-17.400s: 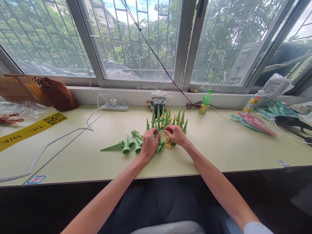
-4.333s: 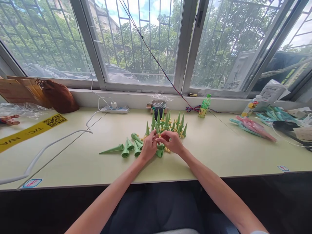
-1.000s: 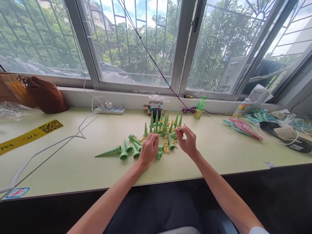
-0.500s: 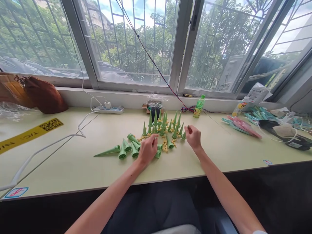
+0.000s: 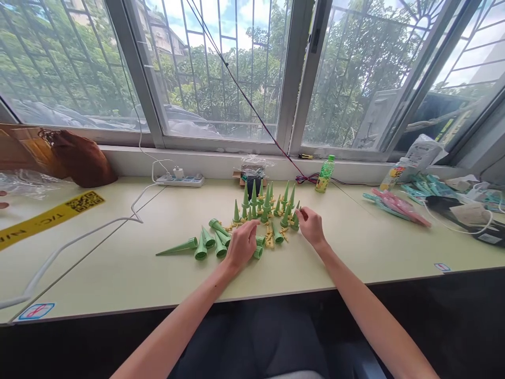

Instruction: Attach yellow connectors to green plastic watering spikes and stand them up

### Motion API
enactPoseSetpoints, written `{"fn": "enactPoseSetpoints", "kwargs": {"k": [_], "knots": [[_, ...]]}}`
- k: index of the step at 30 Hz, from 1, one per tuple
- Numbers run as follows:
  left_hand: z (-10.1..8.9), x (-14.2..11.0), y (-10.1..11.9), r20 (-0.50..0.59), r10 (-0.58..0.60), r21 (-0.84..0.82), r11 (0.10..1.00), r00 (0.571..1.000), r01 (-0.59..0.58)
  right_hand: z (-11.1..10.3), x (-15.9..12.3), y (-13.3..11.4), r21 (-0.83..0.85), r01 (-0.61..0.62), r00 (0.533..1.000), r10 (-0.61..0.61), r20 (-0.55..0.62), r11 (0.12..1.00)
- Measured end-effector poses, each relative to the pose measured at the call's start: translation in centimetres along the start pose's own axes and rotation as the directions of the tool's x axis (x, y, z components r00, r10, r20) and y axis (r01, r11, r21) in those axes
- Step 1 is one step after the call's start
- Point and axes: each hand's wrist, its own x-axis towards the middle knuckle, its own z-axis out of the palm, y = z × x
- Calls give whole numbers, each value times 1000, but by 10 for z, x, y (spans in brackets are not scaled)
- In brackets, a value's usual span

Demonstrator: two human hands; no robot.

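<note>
My left hand (image 5: 242, 244) hovers low over the table with its fingers curled together; whatever they may hold is hidden. Beside it lie loose hollow green plastic spikes (image 5: 201, 250), one long spike (image 5: 177, 247) pointing left. My right hand (image 5: 312, 227) has thumb and fingertips closed at a standing green spike (image 5: 295, 220), at the right end of the group. Behind both hands several green spikes (image 5: 266, 204) stand tip up, with small yellow valve-like pieces (image 5: 270, 238) among them. One more green spike (image 5: 278, 237) leans between the hands.
Toward the window stand a small open box (image 5: 252, 171) and a green bottle (image 5: 325, 173). A power strip (image 5: 181, 181) trails a white cable across the left. Pink and teal packets (image 5: 402, 205) lie right. Another person's fingers (image 5: 3, 200) show at the left edge.
My right hand has shifted slightly left, its fingertips now at the standing spike on the right. The left hand stays nearly in place. The whole view has moved a little.
</note>
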Motion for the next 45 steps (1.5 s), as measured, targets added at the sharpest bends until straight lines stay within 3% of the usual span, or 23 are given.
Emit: {"fn": "enactPoseSetpoints", "kwargs": {"k": [6,10,13,15,17,21,24,33,45], "knots": [[0,0,-2,-7,5,-5,1000,1000,-5,-1,1,-4,71,-59,998,59,2,996],[0,1,1,-25,12,-16,1000,1000,-12,-6,-2,-13,109,-95,976,114,-186,989],[-1,2,3,-33,22,-13,1000,999,-22,-7,-7,-24,91,-20,955,46,-295,996],[-1,3,4,-38,27,-5,1000,999,-27,-5,-12,-30,96,78,974,-56,-220,992],[-2,3,4,-46,25,2,1000,999,-25,0,-17,-36,125,157,986,-149,-74,980],[-2,4,5,-69,3,-2,1000,998,-3,9,-23,-41,118,219,945,-240,223,969],[-1,4,6,-69,-6,1,1000,998,6,10,-25,-40,62,221,914,-228,336,973],[-1,3,6,-34,-34,4,999,999,35,10,-27,-42,-51,210,873,-164,458,976],[0,1,3,13,-26,39,999,1000,25,9,-29,-43,-6,235,851,-203,485,972]]}}
